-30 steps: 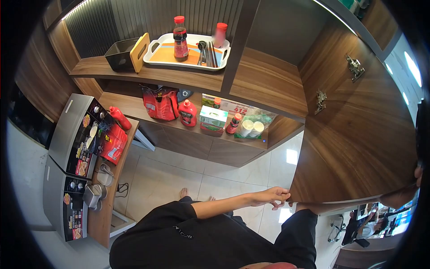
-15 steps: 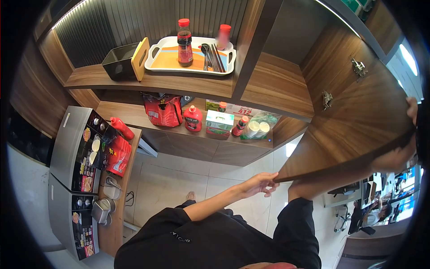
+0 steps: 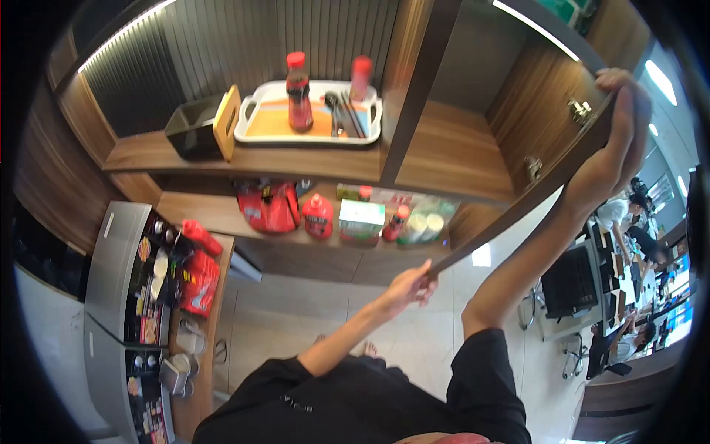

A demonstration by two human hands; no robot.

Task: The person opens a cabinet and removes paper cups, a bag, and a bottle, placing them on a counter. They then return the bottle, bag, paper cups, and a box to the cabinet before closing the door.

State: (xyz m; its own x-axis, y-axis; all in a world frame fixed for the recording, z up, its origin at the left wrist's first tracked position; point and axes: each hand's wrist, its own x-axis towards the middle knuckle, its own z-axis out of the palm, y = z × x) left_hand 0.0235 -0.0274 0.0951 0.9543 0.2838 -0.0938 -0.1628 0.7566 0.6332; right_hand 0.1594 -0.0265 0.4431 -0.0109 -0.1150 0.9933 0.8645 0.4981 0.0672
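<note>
Tray (image 3: pixel 310 139) at 12 o'clock holding two bottles (image 3: pixel 298 81) and utensils (image 3: pixel 344 111), door (image 3: pixel 555 140) at 2 o'clock swinging further edge-on than before, left hand (image 3: pixel 408 287) pinching its lower corner, right hand (image 3: pixel 617 140) clasping its upper edge.

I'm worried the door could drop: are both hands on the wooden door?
Yes, the left hand grips the lower corner of the wooden door and the right hand holds its upper edge.
</note>
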